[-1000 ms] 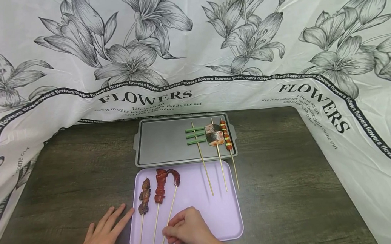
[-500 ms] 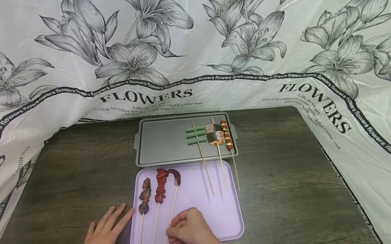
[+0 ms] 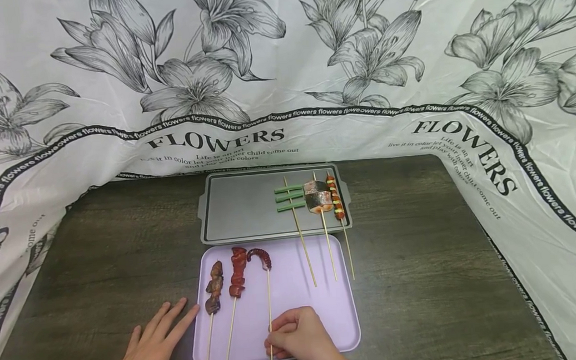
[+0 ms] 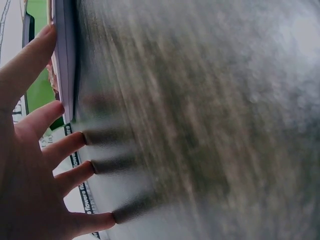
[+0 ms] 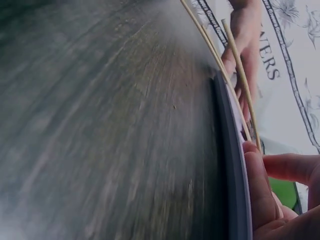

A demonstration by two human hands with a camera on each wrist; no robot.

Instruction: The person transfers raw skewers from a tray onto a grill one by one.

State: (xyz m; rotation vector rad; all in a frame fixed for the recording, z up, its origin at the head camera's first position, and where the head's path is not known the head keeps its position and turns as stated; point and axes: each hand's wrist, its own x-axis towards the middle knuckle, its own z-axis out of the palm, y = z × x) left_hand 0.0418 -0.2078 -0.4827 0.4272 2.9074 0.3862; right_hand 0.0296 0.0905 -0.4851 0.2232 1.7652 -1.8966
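Observation:
My right hand pinches the stick of an octopus-tentacle skewer between thumb and fingers, low over the front of the lilac tray. In the right wrist view this stick rises past the fingertips. My left hand lies spread on the left, its index finger and thumb at the tray's edge; the left wrist view shows those two digits against the tray's side. Left of the tentacle, a red meat skewer and a brown meat skewer lie on the tray, their sticks over its front edge.
Behind the lilac tray stands a grey baking tray. On its right side lie a green-stalk skewer, a fish skewer and a sausage skewer, sticks reaching over the lilac tray. Flower-printed cloth borders the dark wooden table.
My right hand has shifted right with the tentacle skewer, whose stick has swung from slanted to nearly straight, away from the red meat skewer. My left hand stays in place.

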